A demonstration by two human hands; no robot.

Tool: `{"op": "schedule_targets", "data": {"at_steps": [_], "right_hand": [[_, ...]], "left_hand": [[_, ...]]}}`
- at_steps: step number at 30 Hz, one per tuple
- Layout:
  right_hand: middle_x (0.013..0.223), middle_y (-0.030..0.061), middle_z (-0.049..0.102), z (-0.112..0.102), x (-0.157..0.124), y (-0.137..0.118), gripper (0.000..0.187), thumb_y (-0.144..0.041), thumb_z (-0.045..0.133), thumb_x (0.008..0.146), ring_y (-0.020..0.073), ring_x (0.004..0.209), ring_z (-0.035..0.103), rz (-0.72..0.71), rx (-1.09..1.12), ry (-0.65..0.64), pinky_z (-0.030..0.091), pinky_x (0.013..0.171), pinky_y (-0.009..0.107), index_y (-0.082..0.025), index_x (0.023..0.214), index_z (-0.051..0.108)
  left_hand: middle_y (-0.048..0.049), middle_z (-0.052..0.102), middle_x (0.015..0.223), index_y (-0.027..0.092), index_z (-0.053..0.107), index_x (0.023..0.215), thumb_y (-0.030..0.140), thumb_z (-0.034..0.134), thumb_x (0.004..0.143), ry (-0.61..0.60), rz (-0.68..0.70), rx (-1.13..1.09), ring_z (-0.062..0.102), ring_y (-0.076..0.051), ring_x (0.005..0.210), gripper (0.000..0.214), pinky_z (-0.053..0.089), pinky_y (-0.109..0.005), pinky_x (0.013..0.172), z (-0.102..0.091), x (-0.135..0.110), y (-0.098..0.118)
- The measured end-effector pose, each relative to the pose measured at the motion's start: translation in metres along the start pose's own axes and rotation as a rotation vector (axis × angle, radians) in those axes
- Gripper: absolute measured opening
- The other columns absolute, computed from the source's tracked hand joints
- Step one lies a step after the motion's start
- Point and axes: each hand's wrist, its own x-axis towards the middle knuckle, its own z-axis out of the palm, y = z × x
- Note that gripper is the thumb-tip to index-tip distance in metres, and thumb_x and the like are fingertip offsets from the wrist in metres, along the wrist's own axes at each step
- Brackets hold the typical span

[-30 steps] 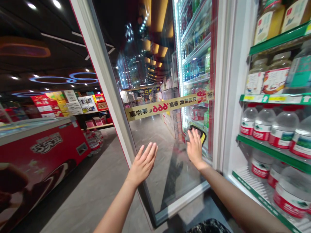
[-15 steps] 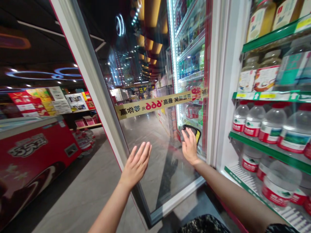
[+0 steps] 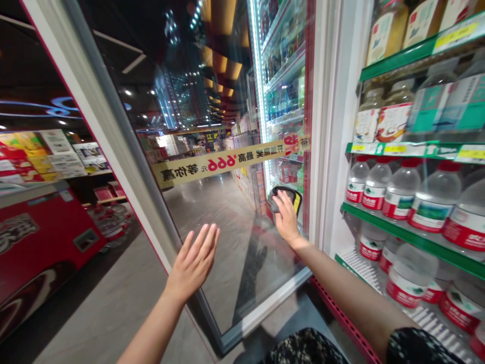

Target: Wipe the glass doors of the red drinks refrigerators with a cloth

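Note:
An open glass fridge door (image 3: pixel 197 212) with a pale frame stands in front of me. My left hand (image 3: pixel 193 265) is stretched flat at the lower left of the glass, fingers apart, with nothing in it. Near the hinge side, my right hand (image 3: pixel 287 217) grips a black-and-yellow rounded pad (image 3: pixel 296 201) against the pane. The fingers cover part of the pad, so its exact kind is unclear. A yellow strip (image 3: pixel 227 163) with mirrored characters and "666" crosses the door above both hands.
To the right are fridge shelves (image 3: pixel 401 215) with green edges, holding several red-capped water bottles (image 3: pixel 401 189) and other drinks. A red chest freezer (image 3: pixel 49 242) stands at the left, with stacked boxes (image 3: pixel 56 154) behind it. Grey floor (image 3: pixel 113 303) lies below.
My view has turned to the right, so the door, shelves and freezer sit further left in the picture. Both hands keep nearly the same places at the glass.

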Motion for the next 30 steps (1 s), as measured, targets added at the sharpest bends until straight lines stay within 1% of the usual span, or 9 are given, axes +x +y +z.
{"op": "schedule_targets", "data": {"at_steps": [4, 7, 11, 15, 18, 22, 25, 28, 30], "right_hand": [[0.160, 0.0162, 0.042, -0.007, 0.027, 0.031, 0.060, -0.024, 0.046, 0.094, 0.0267, 0.150, 0.037, 0.179, 0.017, 0.166, 0.039, 0.118, 0.053, -0.021, 0.154, 0.042], [0.160, 0.0178, 0.041, -0.007, 0.005, 0.045, 0.055, -0.029, 0.049, 0.095, 0.0282, 0.148, 0.041, 0.309, 0.048, 0.223, 0.042, 0.115, 0.055, -0.020, 0.150, 0.048], [0.161, 0.0127, 0.043, -0.005, -0.023, 0.043, 0.056, -0.016, 0.042, 0.093, 0.0261, 0.151, 0.038, 0.218, 0.108, 0.094, 0.039, 0.118, 0.056, -0.024, 0.148, 0.052], [0.161, 0.0053, 0.044, -0.009, 0.013, 0.052, 0.064, -0.008, 0.039, 0.087, 0.0238, 0.153, 0.033, 0.077, 0.093, 0.032, 0.036, 0.121, 0.056, -0.027, 0.145, 0.055], [0.162, 0.0073, 0.043, -0.013, 0.031, 0.067, 0.059, -0.015, 0.044, 0.089, 0.0271, 0.154, 0.031, 0.155, 0.021, 0.074, 0.035, 0.121, 0.058, -0.026, 0.147, 0.054], [0.161, 0.0149, 0.041, -0.009, -0.003, 0.073, 0.056, -0.023, 0.047, 0.092, 0.0304, 0.149, 0.038, 0.325, -0.021, 0.150, 0.039, 0.118, 0.059, -0.021, 0.148, 0.052], [0.159, 0.0135, 0.044, -0.005, -0.019, 0.073, 0.058, -0.015, 0.044, 0.089, 0.0280, 0.148, 0.041, 0.285, 0.005, 0.123, 0.040, 0.117, 0.057, -0.022, 0.146, 0.055], [0.159, 0.0095, 0.045, -0.008, 0.006, 0.081, 0.065, -0.009, 0.043, 0.083, 0.0262, 0.150, 0.039, 0.186, 0.019, 0.073, 0.036, 0.121, 0.056, -0.025, 0.145, 0.056], [0.161, 0.0087, 0.042, -0.012, 0.027, 0.091, 0.067, -0.010, 0.043, 0.083, 0.0256, 0.152, 0.035, 0.183, -0.001, 0.070, 0.033, 0.124, 0.055, -0.024, 0.147, 0.053]], "left_hand": [[-0.0116, 0.047, 0.157, 0.013, 0.039, 0.157, 0.013, 0.048, 0.096, 0.019, -0.032, -0.020, 0.033, -0.026, 0.152, 0.062, 0.015, -0.045, 0.132, 0.006, -0.002, 0.000], [-0.0117, 0.048, 0.157, 0.012, 0.038, 0.157, 0.013, 0.047, 0.097, 0.024, -0.029, -0.024, 0.031, -0.025, 0.153, 0.061, 0.014, -0.045, 0.132, 0.010, -0.003, -0.002], [-0.0124, 0.048, 0.156, 0.007, 0.037, 0.157, 0.013, 0.046, 0.098, 0.016, -0.006, -0.012, 0.027, -0.025, 0.155, 0.060, 0.012, -0.045, 0.133, 0.016, -0.004, -0.007], [-0.0113, 0.049, 0.156, 0.009, 0.035, 0.158, 0.015, 0.046, 0.098, 0.027, -0.008, -0.015, 0.028, -0.024, 0.154, 0.061, 0.013, -0.044, 0.133, 0.025, -0.004, -0.013], [-0.0108, 0.049, 0.156, 0.011, 0.030, 0.161, 0.016, 0.048, 0.098, 0.044, -0.017, -0.031, 0.028, -0.023, 0.154, 0.065, 0.013, -0.044, 0.133, 0.034, -0.005, -0.016], [-0.0109, 0.049, 0.156, 0.012, 0.025, 0.162, 0.017, 0.049, 0.097, 0.048, -0.029, -0.056, 0.028, -0.022, 0.155, 0.070, 0.012, -0.043, 0.133, 0.044, -0.006, -0.020], [-0.0100, 0.048, 0.156, 0.014, 0.025, 0.163, 0.019, 0.049, 0.097, 0.039, -0.025, -0.058, 0.028, -0.023, 0.154, 0.070, 0.012, -0.043, 0.133, 0.050, -0.007, -0.022], [-0.0093, 0.048, 0.157, 0.015, 0.025, 0.163, 0.020, 0.048, 0.098, 0.037, -0.022, -0.048, 0.030, -0.023, 0.154, 0.069, 0.012, -0.043, 0.133, 0.053, -0.007, -0.023], [-0.0092, 0.047, 0.157, 0.015, 0.025, 0.163, 0.020, 0.048, 0.098, 0.038, -0.024, -0.047, 0.030, -0.023, 0.153, 0.069, 0.012, -0.043, 0.133, 0.055, -0.007, -0.024]]}}
